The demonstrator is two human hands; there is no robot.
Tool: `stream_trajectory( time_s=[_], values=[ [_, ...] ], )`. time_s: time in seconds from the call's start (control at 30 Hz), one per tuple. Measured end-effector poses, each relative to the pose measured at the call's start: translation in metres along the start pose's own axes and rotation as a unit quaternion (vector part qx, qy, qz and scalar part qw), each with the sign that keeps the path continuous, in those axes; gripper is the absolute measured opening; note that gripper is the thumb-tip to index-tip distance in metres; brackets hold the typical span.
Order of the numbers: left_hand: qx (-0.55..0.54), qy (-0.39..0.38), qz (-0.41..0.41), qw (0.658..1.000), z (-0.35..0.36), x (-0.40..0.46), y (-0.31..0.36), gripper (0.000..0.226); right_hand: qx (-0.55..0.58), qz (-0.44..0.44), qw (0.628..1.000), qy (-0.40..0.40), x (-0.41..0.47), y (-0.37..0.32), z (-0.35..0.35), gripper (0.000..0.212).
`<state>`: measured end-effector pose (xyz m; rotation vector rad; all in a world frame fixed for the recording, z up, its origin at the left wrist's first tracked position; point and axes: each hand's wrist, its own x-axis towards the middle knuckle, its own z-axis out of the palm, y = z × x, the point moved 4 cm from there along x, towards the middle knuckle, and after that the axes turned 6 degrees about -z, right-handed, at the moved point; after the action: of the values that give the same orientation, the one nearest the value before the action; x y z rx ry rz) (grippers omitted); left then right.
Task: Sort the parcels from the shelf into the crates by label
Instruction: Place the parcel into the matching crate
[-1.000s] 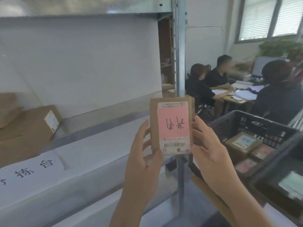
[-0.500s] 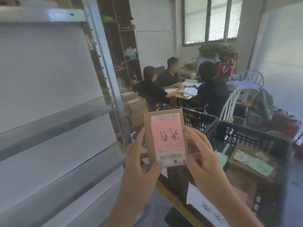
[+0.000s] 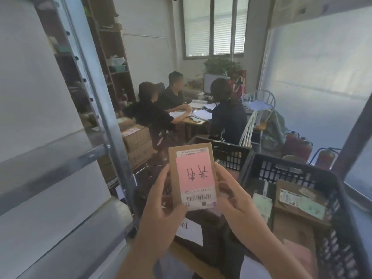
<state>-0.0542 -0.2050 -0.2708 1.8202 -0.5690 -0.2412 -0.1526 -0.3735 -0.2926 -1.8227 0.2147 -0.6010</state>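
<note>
Both hands are holding one parcel (image 3: pixel 192 176) upright at centre frame: the left hand (image 3: pixel 161 202) is gripping its 9 o'clock edge, thumb across the bottom corner, and the right hand (image 3: pixel 231 198) is pinching its 3 o'clock edge. Its pink label (image 3: pixel 194 170) is facing the camera, so reading appears to be under way. At 3 to 4 o'clock a black crate (image 3: pixel 302 174) is already holding several parcels, suggesting the sorting is partly done; this parcel is not yet placed. A second crate (image 3: pixel 231 154) is standing behind the parcel. At 9 o'clock the shelf (image 3: pixel 50 158) is showing no parcels in view.
</note>
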Motion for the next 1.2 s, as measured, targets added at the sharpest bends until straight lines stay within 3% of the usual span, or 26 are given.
stream_trajectory(
  time_s=[0.4,0.57,0.87,0.97,1.1,1.2],
  values=[
    [0.054,-0.068,-0.028,0.996,-0.055,0.096,-0.088,0.085,0.013,0.068,0.996,0.052,0.073,0.046,0.108,0.075],
    [0.061,-0.117,-0.077,0.988,-0.035,0.131,-0.102,0.069,-0.097,0.1,0.989,0.05,0.104,0.079,0.114,0.105],
    [0.129,-0.198,-0.18,0.955,0.012,0.198,-0.117,0.055,-0.179,0.186,0.966,0.012,0.159,0.16,0.094,0.112],
    [0.151,-0.229,-0.209,0.939,0.025,0.217,-0.13,0.062,-0.181,0.22,0.958,0.018,0.167,0.189,0.096,0.114],
    [0.165,-0.268,-0.179,0.932,0.038,0.239,-0.137,0.045,-0.166,0.284,0.942,0.064,0.168,0.231,0.105,0.12],
    [0.191,-0.184,-0.112,0.958,0.031,0.261,-0.14,0.038,-0.179,0.341,0.919,0.088,0.167,0.257,0.112,0.121]
  ],
)
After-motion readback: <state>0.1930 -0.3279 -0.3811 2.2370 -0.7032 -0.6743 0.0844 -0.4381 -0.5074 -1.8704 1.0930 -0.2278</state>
